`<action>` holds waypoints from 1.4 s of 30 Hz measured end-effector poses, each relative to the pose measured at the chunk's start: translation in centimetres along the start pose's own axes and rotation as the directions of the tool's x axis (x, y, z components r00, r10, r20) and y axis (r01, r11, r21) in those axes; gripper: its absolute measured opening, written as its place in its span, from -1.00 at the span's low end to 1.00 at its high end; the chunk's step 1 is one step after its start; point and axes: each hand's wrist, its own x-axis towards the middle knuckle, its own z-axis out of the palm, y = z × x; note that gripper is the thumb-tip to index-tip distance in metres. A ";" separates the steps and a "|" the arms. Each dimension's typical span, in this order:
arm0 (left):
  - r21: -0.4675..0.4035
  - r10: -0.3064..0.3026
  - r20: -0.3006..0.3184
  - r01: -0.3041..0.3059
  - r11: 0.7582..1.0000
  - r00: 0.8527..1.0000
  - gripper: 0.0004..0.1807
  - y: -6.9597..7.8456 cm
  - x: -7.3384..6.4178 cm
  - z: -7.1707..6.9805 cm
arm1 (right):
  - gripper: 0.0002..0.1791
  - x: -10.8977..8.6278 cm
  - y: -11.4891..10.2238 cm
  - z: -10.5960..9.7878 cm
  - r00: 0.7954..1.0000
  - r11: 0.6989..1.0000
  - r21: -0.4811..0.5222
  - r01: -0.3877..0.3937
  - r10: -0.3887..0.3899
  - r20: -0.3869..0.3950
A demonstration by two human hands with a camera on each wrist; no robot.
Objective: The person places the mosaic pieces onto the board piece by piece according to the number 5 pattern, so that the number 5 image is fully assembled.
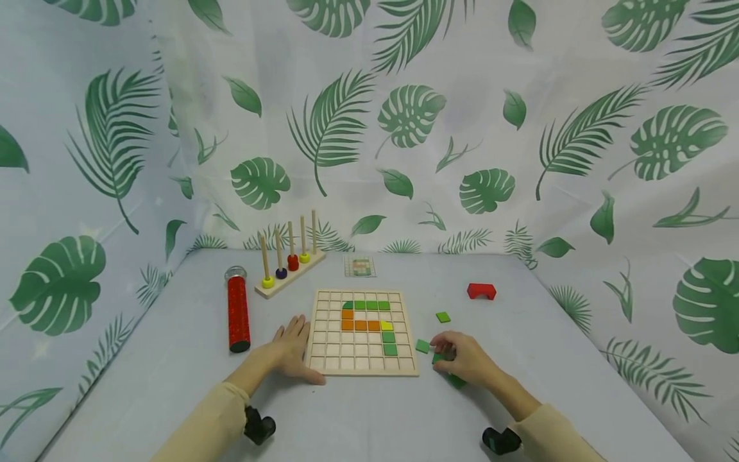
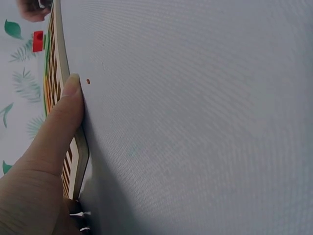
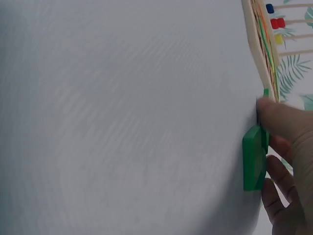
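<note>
A wooden grid board [image 1: 340, 366] lies on the table with green, orange and yellow tiles set in some of its squares. My left hand [image 1: 293, 351] rests at the board's left side with fingers spread. Its thumb [image 2: 68, 105] touches the board's front edge. To the right of the board, my right hand [image 1: 464, 359] has curled fingers and pinches a green tile [image 1: 437, 359] at the table surface. Another green tile [image 3: 253, 159] lies under that hand, partly hidden. Two more loose green tiles, one nearer [image 1: 423, 346] and one farther [image 1: 442, 317], lie close by.
Behind the board lies a small pattern card [image 1: 360, 266]. A peg stand [image 1: 291, 276] with coloured beads is at the back left, near a red cylinder [image 1: 238, 311]. A red arch block [image 1: 482, 291] sits at the back right. Leaf-printed cloth walls enclose the table.
</note>
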 end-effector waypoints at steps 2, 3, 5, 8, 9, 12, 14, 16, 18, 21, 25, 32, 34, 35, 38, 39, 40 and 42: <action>0.000 0.004 0.000 -0.004 1.000 1.000 0.38 0.0 0.0 0.0 | -0.63 0.1 -0.1 0.1 1.000 1.000 -0.001 0.002 -0.002 0.007; 0.000 0.005 -0.001 -0.005 1.000 1.000 0.38 0.0 0.0 0.0 | -0.64 0.2 -0.1 0.1 1.000 1.000 -0.001 0.001 -0.001 0.009; 0.000 0.006 -0.003 -0.006 1.000 1.000 0.37 -0.1 0.0 0.1 | -0.65 0.2 -0.2 0.1 1.000 1.000 0.001 -0.005 0.005 0.017; -0.002 0.006 0.000 -0.006 1.000 1.000 0.37 -0.1 -0.1 0.2 | -0.64 0.1 -0.1 0.0 0.999 0.999 0.025 -0.031 0.030 0.027; -0.006 0.006 0.001 -0.006 1.000 1.000 0.37 -0.1 -0.2 0.2 | -0.64 0.1 -0.1 0.0 0.999 0.999 0.035 -0.039 0.038 0.025; -0.008 0.007 0.007 -0.006 1.000 1.000 0.36 -0.1 -0.3 0.2 | -0.63 0.2 0.1 -0.2 0.998 0.996 0.060 -0.060 0.060 0.008; -0.007 0.007 0.007 -0.007 1.000 1.000 0.36 0.0 -0.3 0.1 | -0.63 0.3 0.2 -0.2 0.998 0.996 0.070 -0.058 0.059 -0.012; -0.006 0.007 0.004 -0.007 1.000 1.000 0.36 0.1 -0.4 0.0 | -0.63 0.5 0.2 -0.3 0.999 0.997 0.072 -0.039 0.042 -0.033; -0.008 0.007 0.001 -0.007 1.000 1.000 0.35 0.1 -0.5 -0.1 | -0.62 0.6 -0.2 -0.3 0.999 0.997 0.081 -0.008 0.012 -0.049; -0.008 0.005 -0.002 -0.005 1.000 1.000 0.35 0.2 -0.5 -0.3 | -0.62 1.0 -1.0 -0.1 0.998 0.996 0.088 0.034 -0.029 -0.061; -0.005 0.004 0.000 -0.004 1.000 1.000 0.36 0.3 -0.4 -0.4 | -0.61 1.6 -2.2 0.6 0.995 0.993 0.084 0.089 -0.085 -0.051; 0.013 -0.004 0.004 0.004 1.000 1.000 0.38 0.1 0.0 -0.4 | -0.60 2.5 -4.3 2.4 0.990 0.984 0.107 0.142 -0.143 0.007; 0.016 -0.006 0.010 0.006 1.000 1.000 0.38 0.0 0.1 -0.4 | -0.61 2.7 -4.9 2.9 0.987 0.982 0.116 0.152 -0.156 0.027; 0.018 -0.007 0.013 0.007 1.000 1.000 0.39 0.0 0.1 -0.4 | -0.62 2.8 -5.1 3.2 0.986 0.980 0.123 0.157 -0.163 0.036; 0.012 -0.009 0.019 0.009 1.000 1.000 0.38 -0.1 0.1 -0.3 | -0.65 3.0 -5.5 4.0 0.977 0.972 0.132 0.196 -0.205 0.055; 0.015 -0.012 0.022 0.012 1.000 1.000 0.39 -0.1 0.1 -0.2 | -0.66 3.0 -5.6 4.2 0.974 0.968 0.134 0.210 -0.220 0.060; 0.014 -0.011 0.021 0.011 1.000 1.000 0.39 -0.1 0.1 -0.2 | -0.66 3.0 -5.6 4.4 0.972 0.967 0.134 0.218 -0.228 0.063; 0.008 -0.009 0.020 0.009 1.000 1.000 0.38 -0.1 0.1 -0.2 | -0.67 2.9 -5.7 4.7 0.968 0.964 0.127 0.232 -0.241 0.065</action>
